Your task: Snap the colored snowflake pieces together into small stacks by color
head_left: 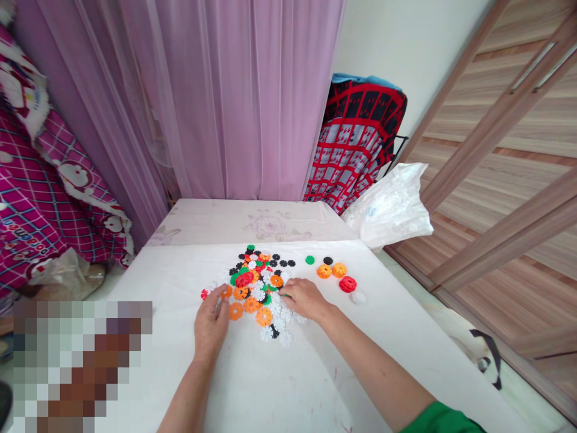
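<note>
Most plastic snowflake discs [252, 282] remain heaped on the white worktop [342, 355] — only a few orange, red and black ones [339, 270] sit apart to the right — while the left hand [211, 319] and right hand [304, 299] curl at the heap's edges, each grip narrow, whether holding a disc I cannot tell.

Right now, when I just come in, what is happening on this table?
A person has both bare hands at a loose pile of plastic snowflake discs in orange, white, black, green and red, on a white-covered table. The left hand rests at the pile's near left edge; the right hand lies over its right side. A few discs sit apart to the right.
</note>
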### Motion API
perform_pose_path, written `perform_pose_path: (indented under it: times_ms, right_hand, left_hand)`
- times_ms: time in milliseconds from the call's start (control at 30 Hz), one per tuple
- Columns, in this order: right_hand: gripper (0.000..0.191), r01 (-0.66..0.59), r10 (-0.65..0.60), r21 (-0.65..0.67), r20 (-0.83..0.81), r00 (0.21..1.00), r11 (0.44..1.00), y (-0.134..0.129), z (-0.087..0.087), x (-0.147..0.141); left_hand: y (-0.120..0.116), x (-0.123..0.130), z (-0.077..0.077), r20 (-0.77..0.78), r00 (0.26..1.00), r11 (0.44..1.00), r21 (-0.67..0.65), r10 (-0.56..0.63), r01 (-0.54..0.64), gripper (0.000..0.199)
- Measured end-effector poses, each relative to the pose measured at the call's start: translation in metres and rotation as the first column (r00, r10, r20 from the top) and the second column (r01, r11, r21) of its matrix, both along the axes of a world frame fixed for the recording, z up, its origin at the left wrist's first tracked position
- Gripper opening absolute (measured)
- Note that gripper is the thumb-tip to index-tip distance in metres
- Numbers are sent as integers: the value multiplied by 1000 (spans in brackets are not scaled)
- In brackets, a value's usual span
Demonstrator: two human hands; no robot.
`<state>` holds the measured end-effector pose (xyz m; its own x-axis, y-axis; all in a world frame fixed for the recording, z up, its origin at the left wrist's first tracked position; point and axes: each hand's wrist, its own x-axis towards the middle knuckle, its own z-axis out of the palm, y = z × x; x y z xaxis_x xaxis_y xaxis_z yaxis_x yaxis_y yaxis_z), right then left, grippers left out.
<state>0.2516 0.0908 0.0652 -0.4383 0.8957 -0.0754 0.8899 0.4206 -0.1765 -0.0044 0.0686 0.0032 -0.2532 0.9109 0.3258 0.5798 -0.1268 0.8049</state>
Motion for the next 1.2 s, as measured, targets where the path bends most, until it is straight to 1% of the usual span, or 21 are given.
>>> perform_pose_path:
  times_ms: [67, 167, 333, 400, 500, 633, 733, 867, 967, 1033, 1100, 1200]
  right_hand:
    - [31, 40, -40, -9, -18, 999, 999, 1, 1, 4]
    - [30, 125, -127, -29, -44, 991, 992, 9, 1, 17]
    - [32, 304, -302, 38, -37, 952, 952, 22, 1, 42]
    - [29, 318, -317, 45, -30, 948, 947, 22, 2, 45]
    - [23, 318, -318, 25, 2, 948, 948, 20, 2, 41]
    - [22, 352, -350, -17, 65, 934, 936, 19, 3, 32]
    - [21, 365, -362, -35, 73, 929, 930, 24, 2, 29]
    - [25, 384, -379, -49, 80, 922, 922, 32, -2, 26]
    - [33, 399, -394, -60, 80, 915, 915, 37, -4, 24]
    - [39, 409, -405, -54, 70, 911, 911, 42, -2, 26]
    - [41, 427, -425, -28, 53, 903, 904, 50, 3, 34]
    - [41, 506, -506, 34, 2, 862, 862, 65, 15, 53]
  left_hand:
    - [0, 0, -1, -3, 1000, 1000, -3, 1, -1, 39]
    - [0, -1, -3, -7, 1000, 1000, -5, -7, 7, 39]
    - [1, -1, -6, -6, 1000, 1000, -8, -11, 11, 40]
    - [0, -1, -5, -4, 1000, 1000, -15, -13, 13, 40]
    - [-1, 0, -2, 3, 1000, 999, -34, -5, 5, 40]
    - [-2, 1, 1, 11, 1000, 999, -43, 7, -6, 39]
    - [-2, 0, 0, 7, 1000, 999, -37, 2, -2, 39]
    - [-2, 0, 0, 3, 1000, 1000, -31, 5, -5, 38]
    - [-2, 0, -1, -4, 1000, 999, -33, 10, -10, 37]
    - [-2, 0, -1, -4, 1000, 1000, -27, 7, -7, 37]
    - [-2, -1, -2, -2, 1000, 1000, -21, 0, 0, 37]
    - [-2, -1, -2, 2, 1000, 1000, -31, -4, 4, 38]
